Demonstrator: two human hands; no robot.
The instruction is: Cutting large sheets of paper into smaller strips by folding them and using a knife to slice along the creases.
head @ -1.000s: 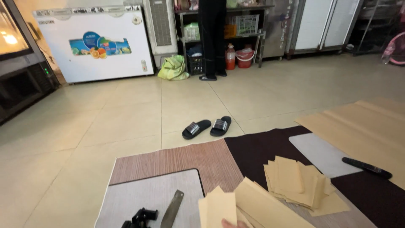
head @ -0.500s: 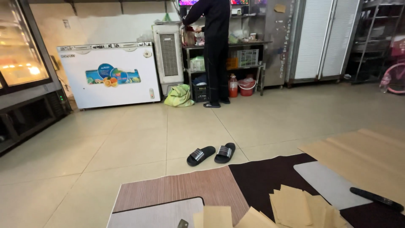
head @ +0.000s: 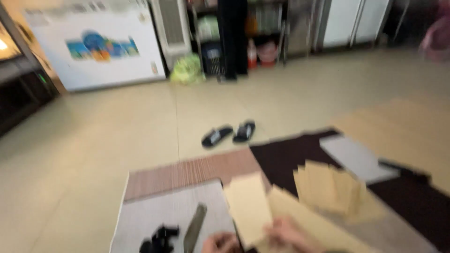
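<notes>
Both hands sit at the bottom edge: right hand [head: 288,233] grips one tan sheet [head: 248,208], left hand [head: 220,242] looks curled, its grip unclear. Lower right lies one fanned stack of tan sheets [head: 330,187]; two black sandals [head: 229,133] rest mid-frame.

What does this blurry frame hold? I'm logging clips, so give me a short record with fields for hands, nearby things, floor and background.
left hand: at the bottom edge, beside a flat grey tool; grip unclear
right hand: on tan paper sheets
nearby: small black object on a grey mat; fanned stack of tan sheets
floor: pair of black slippers on pale tiles
background: white chest freezer; a person standing at shelves
</notes>
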